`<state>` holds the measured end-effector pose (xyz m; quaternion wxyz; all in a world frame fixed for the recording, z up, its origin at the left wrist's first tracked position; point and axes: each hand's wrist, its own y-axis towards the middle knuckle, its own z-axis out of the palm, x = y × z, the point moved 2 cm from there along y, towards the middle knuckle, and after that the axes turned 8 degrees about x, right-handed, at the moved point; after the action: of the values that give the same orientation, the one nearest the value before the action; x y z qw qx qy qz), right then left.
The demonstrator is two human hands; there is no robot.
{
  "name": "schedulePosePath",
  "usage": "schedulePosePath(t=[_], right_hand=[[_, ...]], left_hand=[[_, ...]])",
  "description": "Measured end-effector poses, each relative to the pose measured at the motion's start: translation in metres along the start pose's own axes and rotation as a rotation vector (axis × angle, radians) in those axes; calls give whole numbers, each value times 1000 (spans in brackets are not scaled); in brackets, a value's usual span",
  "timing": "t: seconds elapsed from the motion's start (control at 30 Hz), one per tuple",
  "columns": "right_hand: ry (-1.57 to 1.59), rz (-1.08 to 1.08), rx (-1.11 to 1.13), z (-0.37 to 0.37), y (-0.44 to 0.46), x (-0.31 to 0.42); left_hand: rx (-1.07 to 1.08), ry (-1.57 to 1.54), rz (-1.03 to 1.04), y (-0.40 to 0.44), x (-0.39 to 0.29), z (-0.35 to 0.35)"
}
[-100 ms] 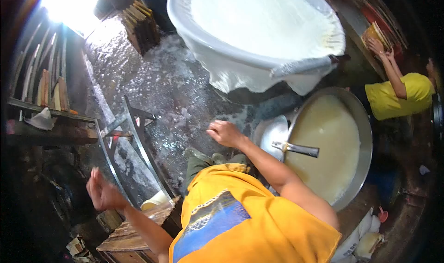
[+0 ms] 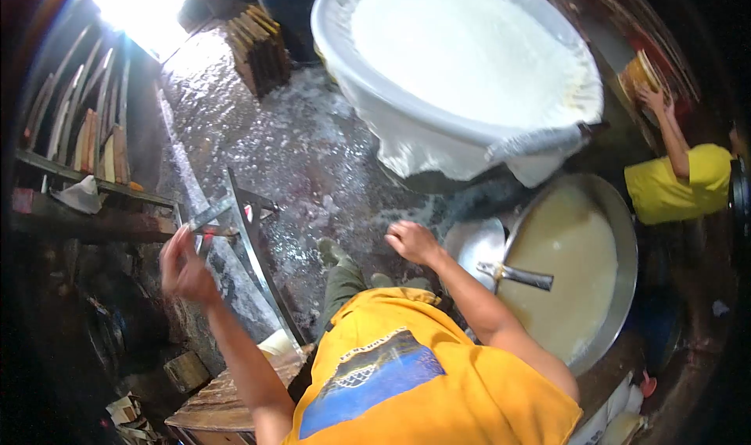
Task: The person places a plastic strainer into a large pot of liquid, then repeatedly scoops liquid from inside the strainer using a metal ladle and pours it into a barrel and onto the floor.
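My left hand (image 2: 186, 267) is raised at the left, fingers partly stretched, overlapping the near side of a metal stand (image 2: 249, 238). Whether it touches the stand I cannot tell. My right hand (image 2: 413, 242) hangs above the wet floor with its fingers curled in and nothing visible in them. Just right of it is a round metal pan or scoop (image 2: 475, 245) with a handle (image 2: 516, 275). The handle reaches over a wide metal vat (image 2: 628, 265) of cloudy yellowish liquid. Beyond stands a large cloth-draped tub (image 2: 438, 124) of white liquid.
A wooden bench (image 2: 223, 398) is below my left arm. Stacked boards (image 2: 254, 50) stand at the back left, near slatted racks (image 2: 86, 124). A person in a yellow shirt (image 2: 677, 183) handles a round yellowish object (image 2: 640, 73) at right. The floor (image 2: 305, 140) looks wet.
My left hand has risen toward the metal stand. The view has shifted, so the tub, vat and my right hand appear farther right and lower. One foot has come forward.
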<state>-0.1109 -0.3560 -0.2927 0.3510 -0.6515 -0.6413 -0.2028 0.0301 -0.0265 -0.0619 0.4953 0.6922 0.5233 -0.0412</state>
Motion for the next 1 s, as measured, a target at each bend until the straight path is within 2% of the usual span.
schedulePosePath(t=[0.03, 0.1, 0.13, 0.17, 0.2, 0.23, 0.27, 0.3, 0.33, 0.37, 0.4, 0.43, 0.47, 0.53, 0.6, 0.73, 0.87, 1.0], right_hand=[[-31, 77, 46, -1, -13, -19], [-92, 141, 98, 4, 17, -41], [-145, 209, 160, 8, 12, -61], [-186, 210, 213, 17, 19, -76], [-234, 198, 238, 18, 42, -87], [-153, 230, 204, 19, 55, -90], [-73, 276, 180, 19, 66, -91], [-66, 295, 151, 17, 93, -85], [-54, 330, 134, 20, 109, -82], [-56, 376, 119, 15, 128, -81], [-49, 392, 140, 11, 165, -72], [-47, 424, 173, 9, 191, -66], [-45, 458, 211, 7, 215, -60], [-38, 373, 199, 8, 286, -49], [-81, 141, 204, -6, 365, -21], [-86, 38, 242, -32, 518, 26], [19, 9, 131, -43, 657, 24], [338, 212, 19, -69, 771, -14]], left_hand=[[287, -265, -82, 1, 31, 35], [825, 177, -55, 17, 131, 114], [962, 235, -5, -8, 169, 148], [981, 114, -121, -22, 209, 163], [914, 114, -141, -28, 246, 176], [856, 102, -273, -36, 253, 181], [897, 19, -485, -59, 278, 187], [994, -20, -721, -84, 324, 191], [1027, 168, -712, -119, 348, 183], [1157, 91, -919, -150, 358, 176], [1117, 88, -865, -203, 412, 163], [1385, 278, -898, -216, 402, 147], [1402, 292, -989, -282, 437, 130], [1561, 308, -1297, -281, 412, 89], [1484, 194, -1524, -263, 397, 78], [1156, -76, -1780, -200, 404, 106], [778, -328, -1789, -90, 454, 184], [572, -405, -1563, 26, 529, 262]])
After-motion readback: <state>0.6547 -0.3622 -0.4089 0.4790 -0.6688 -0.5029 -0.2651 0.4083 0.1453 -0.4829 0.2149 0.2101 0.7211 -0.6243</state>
